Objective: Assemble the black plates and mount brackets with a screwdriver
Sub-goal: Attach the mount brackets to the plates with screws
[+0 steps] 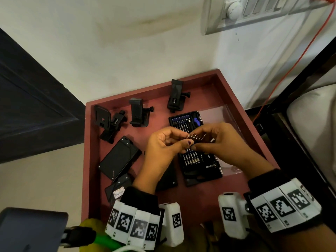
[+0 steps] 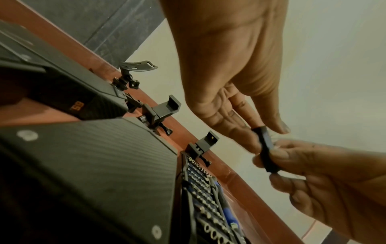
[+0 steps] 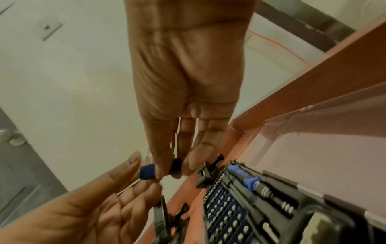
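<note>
1. Left hand [image 1: 163, 144] and right hand [image 1: 221, 140] meet above the bit case [image 1: 197, 148], both pinching one bit strip [image 1: 197, 138].
2. Screwdriver [image 1: 196, 120] lies in the case's far end.
3. Plates [image 1: 120, 158] lie left in the red tray [image 1: 236, 99]; brackets [image 1: 139, 112] along its far side.

A room in a home, seemingly a bedroom: plain painted wall [image 1: 145, 42] with a switchboard [image 1: 254, 11], a dark panelled door [image 1: 27, 106], and a dark-framed bed [image 1: 312, 124] with pale bedding beside a small red counter [image 1: 200, 206] carrying an open screwdriver bit kit [image 1: 196, 160].
</note>
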`<move>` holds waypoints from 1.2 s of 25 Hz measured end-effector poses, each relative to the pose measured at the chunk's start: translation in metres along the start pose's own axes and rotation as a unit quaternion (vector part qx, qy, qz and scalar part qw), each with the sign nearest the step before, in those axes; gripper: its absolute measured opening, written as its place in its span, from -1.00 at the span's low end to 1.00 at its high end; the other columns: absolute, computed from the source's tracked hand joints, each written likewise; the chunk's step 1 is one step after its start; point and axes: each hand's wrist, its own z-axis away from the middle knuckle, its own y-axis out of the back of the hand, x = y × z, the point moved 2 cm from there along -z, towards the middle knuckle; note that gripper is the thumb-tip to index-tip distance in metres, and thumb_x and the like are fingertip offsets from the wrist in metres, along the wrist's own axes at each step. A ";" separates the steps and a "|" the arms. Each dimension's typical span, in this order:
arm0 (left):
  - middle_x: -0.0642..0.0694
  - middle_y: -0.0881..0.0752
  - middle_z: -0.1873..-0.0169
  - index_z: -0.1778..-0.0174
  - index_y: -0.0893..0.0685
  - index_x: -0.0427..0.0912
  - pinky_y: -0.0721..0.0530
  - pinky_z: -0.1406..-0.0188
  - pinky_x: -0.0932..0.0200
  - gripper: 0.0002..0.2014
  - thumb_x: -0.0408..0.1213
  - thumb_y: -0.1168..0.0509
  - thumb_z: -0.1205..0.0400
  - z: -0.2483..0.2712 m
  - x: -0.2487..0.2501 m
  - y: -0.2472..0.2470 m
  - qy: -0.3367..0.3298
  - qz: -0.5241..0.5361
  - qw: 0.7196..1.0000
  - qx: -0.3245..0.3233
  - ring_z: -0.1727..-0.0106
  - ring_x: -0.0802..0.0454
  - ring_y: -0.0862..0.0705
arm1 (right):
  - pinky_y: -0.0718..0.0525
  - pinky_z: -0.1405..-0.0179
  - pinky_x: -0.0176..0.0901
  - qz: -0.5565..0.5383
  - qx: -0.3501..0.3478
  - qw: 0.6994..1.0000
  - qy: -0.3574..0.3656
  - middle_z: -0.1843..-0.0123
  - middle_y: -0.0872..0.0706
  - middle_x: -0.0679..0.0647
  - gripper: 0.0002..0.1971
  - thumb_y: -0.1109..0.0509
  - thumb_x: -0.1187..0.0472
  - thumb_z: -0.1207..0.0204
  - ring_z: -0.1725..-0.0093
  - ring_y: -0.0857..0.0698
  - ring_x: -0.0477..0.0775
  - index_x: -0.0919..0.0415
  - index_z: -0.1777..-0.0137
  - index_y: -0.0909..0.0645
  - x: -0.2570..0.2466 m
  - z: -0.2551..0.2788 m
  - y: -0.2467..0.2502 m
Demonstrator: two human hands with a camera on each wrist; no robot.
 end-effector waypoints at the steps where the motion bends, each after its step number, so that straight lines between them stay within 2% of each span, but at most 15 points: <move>1: 0.06 -0.80 0.26 0.12 -0.73 -0.11 -0.65 0.25 0.36 -0.75 -0.36 -0.58 -0.35 0.000 -0.002 0.001 -0.007 -0.067 0.998 -0.007 0.24 0.17 -0.72 | -0.71 0.34 -0.29 0.010 0.010 1.000 -0.011 0.30 -0.78 0.01 -0.80 -0.59 0.36 -0.34 0.39 -0.69 -0.13 0.07 0.11 -0.77 0.004 0.001 0.004; 2: 0.14 -0.77 0.15 0.03 -0.73 -0.02 -0.58 0.12 0.36 -0.64 -0.19 -0.63 -0.29 0.000 -0.004 0.002 -0.027 -0.187 0.982 -0.014 0.11 0.20 -0.68 | -0.68 0.38 -0.32 0.025 0.021 0.999 -0.022 0.33 -0.77 -0.03 -0.81 -0.60 0.37 -0.33 0.44 -0.66 -0.15 0.09 0.12 -0.78 0.008 0.003 0.009; 3: 0.23 -0.70 0.02 -0.06 -0.71 0.08 -0.45 0.00 0.31 -0.53 -0.03 -0.63 -0.25 0.002 -0.005 0.003 -0.051 -0.338 0.939 -0.025 -0.03 0.22 -0.60 | -0.64 0.41 -0.39 0.051 0.023 0.998 -0.032 0.36 -0.75 -0.10 -0.81 -0.61 0.37 -0.32 0.49 -0.63 -0.20 0.10 0.13 -0.78 0.012 0.005 0.014; 5: 0.27 -0.49 -0.16 -0.21 -0.59 0.21 -0.19 -0.11 0.17 -0.42 0.15 -0.56 -0.28 0.006 -0.007 0.000 -0.078 -0.568 0.818 -0.054 -0.22 0.18 -0.37 | -0.57 0.41 -0.46 0.115 -0.004 0.992 -0.056 0.41 -0.69 -0.22 -0.81 -0.60 0.39 -0.32 0.51 -0.61 -0.21 0.10 0.16 -0.77 0.020 0.009 0.017; 6: 0.21 -0.41 -0.22 -0.26 -0.52 0.22 -0.14 -0.15 0.11 -0.39 0.17 -0.53 -0.31 0.007 -0.010 -0.003 -0.075 -0.618 0.781 -0.062 -0.27 0.13 -0.30 | -0.58 0.37 -0.43 0.147 -0.024 0.986 -0.069 0.40 -0.67 -0.25 -0.81 -0.58 0.39 -0.33 0.47 -0.63 -0.19 0.09 0.15 -0.77 0.022 0.011 0.016; 8: 0.11 -0.32 -0.30 -0.35 -0.43 0.17 -0.14 -0.27 0.00 -0.34 0.15 -0.50 -0.37 0.006 -0.016 -0.008 -0.065 -0.654 0.752 -0.058 -0.34 0.05 -0.25 | -0.60 0.26 -0.34 0.187 -0.053 0.978 -0.073 0.32 -0.66 -0.21 -0.80 -0.54 0.40 -0.35 0.38 -0.64 -0.17 0.08 0.15 -0.77 0.024 0.013 0.012; 10: 0.07 -0.31 -0.33 -0.38 -0.40 0.15 -0.15 -0.34 -0.07 -0.32 0.13 -0.50 -0.38 0.003 -0.020 -0.010 -0.064 -0.662 0.745 -0.049 -0.37 0.02 -0.25 | -0.59 0.20 -0.30 0.211 -0.061 0.973 -0.062 0.18 -0.68 -0.10 -0.80 -0.52 0.40 -0.35 0.33 -0.59 -0.20 0.07 0.15 -0.78 0.023 0.013 0.008; 13: 0.13 -0.38 -0.30 -0.32 -0.47 0.19 -0.10 -0.34 -0.09 -0.40 0.14 -0.50 -0.38 0.000 -0.020 -0.007 -0.056 -0.655 0.752 -0.049 -0.36 0.07 -0.27 | -0.53 0.20 -0.35 0.259 -0.078 0.962 -0.044 0.02 -0.63 -0.01 -0.80 -0.51 0.37 -0.36 0.30 -0.49 -0.22 0.06 0.11 -0.77 0.022 0.011 0.002; 15: 0.22 -0.51 -0.22 -0.21 -0.58 0.21 -0.05 -0.29 -0.06 -0.54 0.12 -0.48 -0.40 -0.001 -0.020 -0.004 -0.055 -0.642 0.763 -0.052 -0.32 0.13 -0.32 | -0.40 0.33 -0.52 0.286 -0.102 0.952 -0.035 0.04 -0.57 -0.07 -0.80 -0.50 0.34 -0.38 0.33 -0.45 -0.26 0.05 0.06 -0.77 0.020 0.010 -0.004; 17: 0.23 -0.64 -0.11 -0.07 -0.69 0.18 0.00 -0.25 -0.03 -0.69 0.10 -0.47 -0.44 -0.002 -0.020 -0.002 -0.057 -0.630 0.773 -0.050 -0.28 0.17 -0.38 | -0.33 0.41 -0.56 0.303 -0.117 0.945 -0.034 0.07 -0.50 -0.11 -0.79 -0.48 0.33 -0.40 0.33 -0.43 -0.25 0.07 0.01 -0.76 0.018 0.010 -0.010; 19: 0.22 -0.69 -0.05 0.01 -0.73 0.16 0.03 -0.25 -0.02 -0.76 0.10 -0.45 -0.46 -0.002 -0.020 -0.001 -0.054 -0.624 0.778 -0.050 -0.26 0.19 -0.40 | -0.34 0.36 -0.50 0.310 -0.119 0.943 -0.032 0.05 -0.50 -0.08 -0.79 -0.46 0.34 -0.41 0.26 -0.45 -0.20 0.10 -0.02 -0.75 0.018 0.010 -0.014; 23: 0.20 -0.68 -0.06 0.01 -0.74 0.15 0.00 -0.32 -0.10 -0.76 0.10 -0.45 -0.46 -0.003 -0.023 0.000 -0.043 -0.628 0.774 -0.068 -0.28 0.17 -0.40 | -0.56 0.09 -0.20 0.334 -0.111 0.936 -0.030 -0.10 -0.57 0.02 -0.80 -0.42 0.27 -0.45 0.05 -0.61 0.02 0.12 -0.06 -0.73 0.015 0.014 -0.024; 25: 0.20 -0.67 -0.06 0.02 -0.74 0.15 0.01 -0.28 -0.08 -0.77 0.09 -0.45 -0.46 -0.003 -0.024 0.000 -0.044 -0.626 0.776 -0.068 -0.28 0.16 -0.40 | -0.62 0.05 -0.07 0.356 -0.101 0.929 -0.027 -0.11 -0.56 0.00 -0.81 -0.39 0.22 -0.46 0.01 -0.64 0.09 0.08 -0.06 -0.71 0.016 0.016 -0.027; 28: 0.21 -0.65 -0.04 0.05 -0.73 0.16 0.03 -0.21 -0.05 -0.79 0.08 -0.45 -0.45 -0.003 -0.024 0.001 -0.043 -0.621 0.780 -0.068 -0.27 0.17 -0.39 | -0.60 0.17 -0.06 0.385 -0.084 0.919 -0.013 -0.07 -0.55 -0.01 -0.84 -0.38 0.18 -0.43 0.04 -0.66 0.12 0.06 -0.01 -0.66 0.020 0.018 -0.033; 30: 0.20 -0.64 -0.03 0.09 -0.72 0.15 0.02 -0.17 -0.03 -0.81 0.07 -0.46 -0.44 -0.004 -0.024 0.001 -0.041 -0.614 0.785 -0.070 -0.26 0.16 -0.40 | -0.56 0.38 -0.07 0.388 -0.066 0.919 -0.009 0.03 -0.57 0.05 -0.83 -0.49 0.25 -0.30 0.21 -0.69 0.18 0.13 0.12 -0.63 0.021 0.020 -0.043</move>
